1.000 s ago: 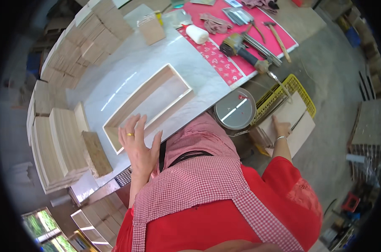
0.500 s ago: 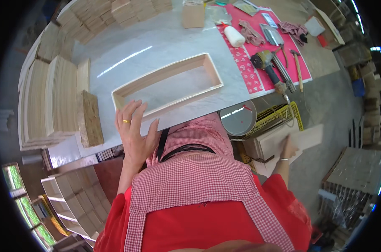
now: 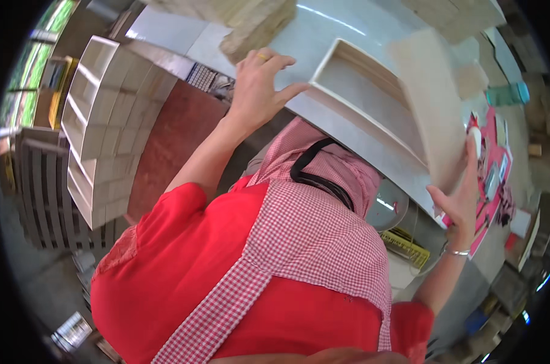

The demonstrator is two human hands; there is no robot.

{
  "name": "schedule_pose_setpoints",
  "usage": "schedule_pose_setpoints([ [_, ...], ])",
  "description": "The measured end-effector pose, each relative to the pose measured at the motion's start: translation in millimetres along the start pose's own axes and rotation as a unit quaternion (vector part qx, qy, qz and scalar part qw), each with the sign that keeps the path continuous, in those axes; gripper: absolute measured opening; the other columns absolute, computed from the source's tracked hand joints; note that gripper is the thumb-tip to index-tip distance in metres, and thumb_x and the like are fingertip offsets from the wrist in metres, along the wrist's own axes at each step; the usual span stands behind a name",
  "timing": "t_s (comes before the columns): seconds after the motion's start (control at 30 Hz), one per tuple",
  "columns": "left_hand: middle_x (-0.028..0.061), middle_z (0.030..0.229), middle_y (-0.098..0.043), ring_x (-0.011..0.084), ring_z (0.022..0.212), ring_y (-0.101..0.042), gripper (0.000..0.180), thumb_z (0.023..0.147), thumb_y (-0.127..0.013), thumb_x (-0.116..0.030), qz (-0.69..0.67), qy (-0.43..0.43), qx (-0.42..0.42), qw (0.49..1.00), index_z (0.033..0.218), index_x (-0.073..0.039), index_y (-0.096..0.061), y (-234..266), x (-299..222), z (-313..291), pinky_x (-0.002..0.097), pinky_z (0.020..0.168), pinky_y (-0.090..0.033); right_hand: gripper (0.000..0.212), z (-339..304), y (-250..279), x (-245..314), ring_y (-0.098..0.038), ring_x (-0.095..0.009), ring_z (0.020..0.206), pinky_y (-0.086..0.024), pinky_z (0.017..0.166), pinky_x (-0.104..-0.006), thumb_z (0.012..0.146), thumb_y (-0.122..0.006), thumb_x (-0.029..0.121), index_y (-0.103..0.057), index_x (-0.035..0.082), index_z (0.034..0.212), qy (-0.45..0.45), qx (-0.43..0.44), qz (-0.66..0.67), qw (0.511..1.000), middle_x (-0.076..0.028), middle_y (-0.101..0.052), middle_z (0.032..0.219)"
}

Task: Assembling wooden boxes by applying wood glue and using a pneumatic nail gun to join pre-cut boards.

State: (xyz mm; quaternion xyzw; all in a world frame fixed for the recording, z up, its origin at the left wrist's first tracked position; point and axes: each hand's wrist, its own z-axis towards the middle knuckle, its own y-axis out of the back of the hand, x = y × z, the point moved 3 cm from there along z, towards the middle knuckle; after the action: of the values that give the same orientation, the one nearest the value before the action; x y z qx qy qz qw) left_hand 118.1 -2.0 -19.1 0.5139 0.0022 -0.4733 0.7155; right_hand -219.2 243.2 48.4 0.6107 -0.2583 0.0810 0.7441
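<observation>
A pale rectangular wooden frame (image 3: 372, 126) lies on the grey tabletop, its near side along the table edge. My left hand (image 3: 255, 88) is at the frame's left end, empty, with fingers apart and the thumb at the corner; whether it touches is unclear. Tilted over the frame's right end is a thin wooden board (image 3: 429, 97), blurred by motion. My right hand (image 3: 461, 203) grips this board near its lower end, thumb on one side and fingers on the other. The board hides part of the frame's right end.
A rough-edged wood block (image 3: 256, 33) sits beyond my left hand. On the right are a pink sheet (image 3: 499, 176) with tools, a white bottle (image 3: 475, 141) and a teal jar (image 3: 508, 94). Below the table stand a round container (image 3: 389, 203) and yellow crate (image 3: 406, 247). Shelf-like wooden boxes (image 3: 108, 133) stand left.
My right hand has come up from beside the yellow crate with the board, bringing it over the frame. My left hand remains near the frame's left end. The view has turned left.
</observation>
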Motion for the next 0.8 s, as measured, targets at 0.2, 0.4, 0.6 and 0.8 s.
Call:
schedule_pose_setpoints([
  [0.2, 0.0079, 0.098, -0.067, 0.0282, 0.100, -0.060, 0.036, 0.078, -0.079, -0.029, -0.007, 0.028, 0.092, 0.995, 0.105, -0.005, -0.072, -14, 2, -5, 0.0414, 0.092, -0.041, 0.117, 62, -23, 38, -0.035, -0.035, 0.142, -0.029, 0.118, -0.0440, 0.052, -0.082, 0.015, -0.027, 0.009, 0.155, 0.107, 0.142, -0.086, 0.980, -0.016, -0.037, 0.154],
  [0.4, 0.0063, 0.093, -0.068, 0.0271, 0.098, -0.061, 0.029, 0.080, -0.078, -0.026, -0.034, 0.010, 0.102, 0.994, 0.100, -0.006, -0.074, -24, -6, -1, 0.0408, 0.090, -0.042, 0.114, 73, -23, 30, -0.036, -0.036, 0.141, -0.030, 0.118, -0.0444, 0.052, -0.082, 0.016, -0.030, 0.009, 0.153, 0.130, 0.161, -0.104, 0.973, -0.016, -0.039, 0.152],
  [0.6, 0.0063, 0.083, -0.068, 0.0276, 0.088, -0.062, 0.020, 0.079, -0.079, -0.023, -0.001, -0.053, 0.048, 0.997, 0.087, -0.005, -0.076, -24, -8, 3, 0.0405, 0.087, -0.042, 0.115, 73, -27, 12, -0.036, -0.035, 0.142, -0.029, 0.119, -0.0428, 0.052, -0.079, 0.017, -0.028, 0.008, 0.154, 0.116, 0.168, -0.113, 0.972, -0.017, -0.039, 0.153],
  [0.8, 0.0061, 0.080, -0.067, 0.0259, 0.083, -0.061, 0.015, 0.079, -0.079, -0.018, 0.042, -0.118, 0.027, 0.992, 0.084, -0.005, -0.076, -20, -16, 6, 0.0397, 0.086, -0.042, 0.113, 80, -40, 5, -0.036, -0.036, 0.142, -0.027, 0.120, -0.0433, 0.056, -0.082, 0.021, -0.028, 0.010, 0.154, 0.129, 0.182, -0.118, 0.968, -0.019, -0.036, 0.155],
])
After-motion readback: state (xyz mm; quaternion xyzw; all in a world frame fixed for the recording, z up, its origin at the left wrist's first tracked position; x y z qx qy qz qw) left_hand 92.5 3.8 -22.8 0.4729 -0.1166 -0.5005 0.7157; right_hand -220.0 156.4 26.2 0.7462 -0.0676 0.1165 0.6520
